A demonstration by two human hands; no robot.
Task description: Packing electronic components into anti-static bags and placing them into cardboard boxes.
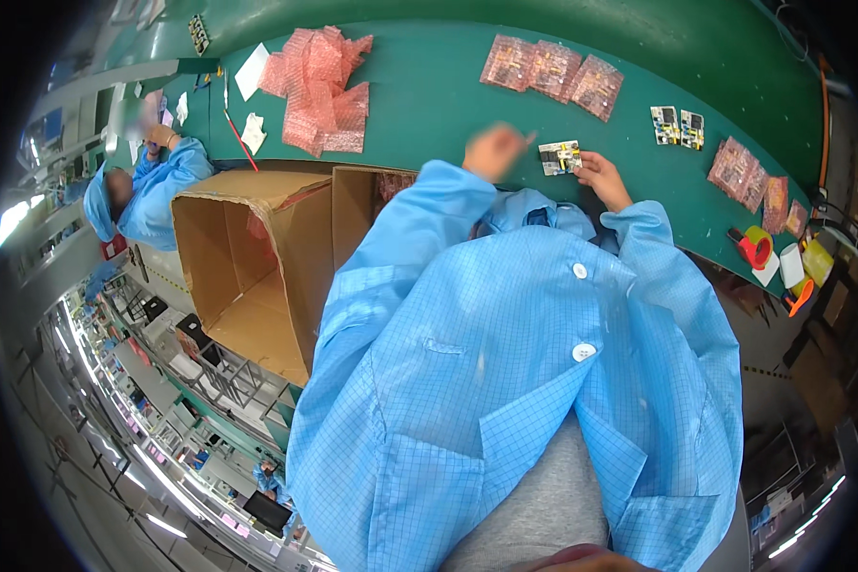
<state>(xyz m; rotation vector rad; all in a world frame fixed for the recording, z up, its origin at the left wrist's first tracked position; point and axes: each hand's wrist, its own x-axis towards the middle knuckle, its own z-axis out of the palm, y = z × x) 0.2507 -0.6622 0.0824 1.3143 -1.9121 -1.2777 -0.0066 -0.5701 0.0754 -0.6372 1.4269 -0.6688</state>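
A small circuit board (560, 157) with yellow and white parts lies on the green table (429, 105) just past my blue coat. My right hand (602, 178) pinches the board's right edge with its fingertips. My left hand (494, 148) is blurred and hovers just left of the board with curled fingers. Whether it holds anything cannot be told. Both sleeves of my blue checked coat reach up to the table edge.
A heap of pink bubble bags (319, 86) lies at the far left, and three bagged boards (553, 71) sit behind my hands. Two bare boards (677, 126), more pink bags (748, 176) and a red tape dispenser (755, 246) are on the right. An open cardboard box (257, 257) stands left, beside a co-worker (153, 191).
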